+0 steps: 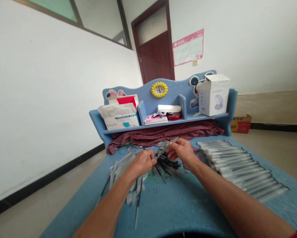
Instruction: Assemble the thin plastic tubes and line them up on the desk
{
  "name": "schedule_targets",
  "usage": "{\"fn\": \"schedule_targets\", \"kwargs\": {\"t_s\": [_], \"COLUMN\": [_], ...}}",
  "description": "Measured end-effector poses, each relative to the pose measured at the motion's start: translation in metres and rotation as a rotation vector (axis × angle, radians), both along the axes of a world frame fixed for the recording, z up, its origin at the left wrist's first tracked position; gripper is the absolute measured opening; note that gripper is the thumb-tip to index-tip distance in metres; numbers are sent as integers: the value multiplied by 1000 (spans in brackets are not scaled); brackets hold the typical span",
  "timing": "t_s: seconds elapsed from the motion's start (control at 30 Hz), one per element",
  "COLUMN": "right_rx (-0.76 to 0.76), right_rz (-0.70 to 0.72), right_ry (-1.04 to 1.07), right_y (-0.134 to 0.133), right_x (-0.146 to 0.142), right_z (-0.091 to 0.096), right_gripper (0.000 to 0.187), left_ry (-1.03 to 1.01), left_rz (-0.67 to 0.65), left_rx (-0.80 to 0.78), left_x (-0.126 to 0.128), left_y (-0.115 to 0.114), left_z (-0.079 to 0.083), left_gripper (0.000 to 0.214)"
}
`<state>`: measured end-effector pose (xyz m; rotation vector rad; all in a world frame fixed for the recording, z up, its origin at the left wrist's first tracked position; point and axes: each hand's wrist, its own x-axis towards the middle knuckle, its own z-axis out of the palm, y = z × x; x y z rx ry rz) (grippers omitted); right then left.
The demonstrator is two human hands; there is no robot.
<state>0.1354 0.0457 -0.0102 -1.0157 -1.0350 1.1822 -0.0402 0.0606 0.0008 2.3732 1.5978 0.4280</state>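
Observation:
Between my two hands stretches a slim, translucent plastic sleeve (166,147), slanting up to the right. My left hand (144,161) pinches its lower end, while my right hand (183,152) has its fingers closed on the upper end. Whether anything is inside the sleeve is hard to make out. Just below lies a pile of thin black-ended sticks (168,165). A heap of loose clear sleeves (122,167) spreads beside and under my left wrist. To the right of my right forearm, several filled sleeves (237,165) with dark ends lie side by side in a neat stack.
The blue desk (178,205) has a raised shelf (193,118) at its back. On it stand a mask box (122,121), a red round tin (173,116) and a white carton (214,97). Checked cloth (163,134) lies beneath the shelf. A single dark stick (138,203) lies near the front.

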Motion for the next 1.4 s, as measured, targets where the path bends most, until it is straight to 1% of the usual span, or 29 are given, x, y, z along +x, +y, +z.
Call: {"fn": "schedule_targets", "kwargs": {"t_s": [0.1,0.33,0.43,0.53,0.63,0.7,0.83,0.9,0.97,1.03,1.1,1.17,1.27,1.4], "right_rx": [2,-14,-15,11,92,185,422,512,547,527,485,451,422,402], "right_rz": [4,48,66,76,65,41,-60,-99,-52,72,200,277,331,355], "right_ry": [4,9,17,-16,-140,-277,-602,-725,-787,-787,-756,-731,-731,-752], "right_y": [-1,-3,-2,1,1,-2,-16,-22,-25,-26,-25,-24,-23,-22], "right_x": [1,5,7,9,9,8,7,7,9,10,12,12,11,10], "right_z": [1,4,4,1,-2,-1,8,14,18,20,18,15,11,9], "right_gripper": [9,10,9,10,12,14,15,15,13,12,12,11,11,12], "left_ry": [-123,-346,-374,-387,-400,-401,-414,-417,-404,-381,-343,-274,-157,-117], "left_rz": [-40,-60,-67,-82,-84,-100,-191,-246,-306,-353,-369,-362,-318,-315], "left_rx": [-30,-114,-167,-182,-195,-197,-192,-216,-255,-297,-327,-325,-293,-268], "left_x": [4,10,11,12,15,16,19,22,24,26,27,28,28,30], "left_y": [-3,-6,-6,-6,-6,-6,-7,-10,-13,-17,-19,-20,-20,-22], "left_z": [0,-3,-6,-9,-13,-16,-16,-14,-12,-10,-10,-10,-12,-13], "left_gripper": [8,10,14,14,11,9,6,6,4,5,8,10,10,10]}}
